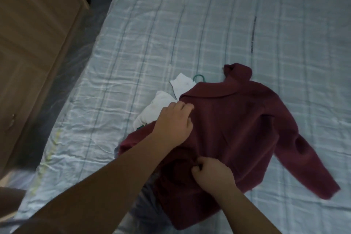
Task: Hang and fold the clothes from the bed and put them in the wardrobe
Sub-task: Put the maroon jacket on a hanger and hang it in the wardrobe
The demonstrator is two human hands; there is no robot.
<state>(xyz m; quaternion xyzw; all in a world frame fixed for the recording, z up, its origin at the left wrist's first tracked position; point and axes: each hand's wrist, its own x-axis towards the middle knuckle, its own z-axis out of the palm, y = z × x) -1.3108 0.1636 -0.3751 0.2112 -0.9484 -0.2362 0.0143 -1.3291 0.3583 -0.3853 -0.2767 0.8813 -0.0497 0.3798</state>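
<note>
A maroon knit sweater [237, 129] lies spread on the bed [171, 34], collar away from me, one sleeve stretched toward the lower right. My left hand [174, 123] rests on its left shoulder area, fingers curled into the fabric. My right hand [210, 175] pinches a fold of the sweater near its lower middle. A white garment [161, 108] sticks out from under the sweater's left side. The green hook of a hanger [199, 77] shows beyond the collar; the rest of the hanger is hidden. Grey cloth [144, 201] peeks out beneath the sweater's near edge.
The bed has a pale blue checked sheet, with open sheet beyond and to the right of the clothes. A wooden wardrobe or cabinet [34, 34] stands at the left, close to the bed's edge, with a narrow dark gap of floor between.
</note>
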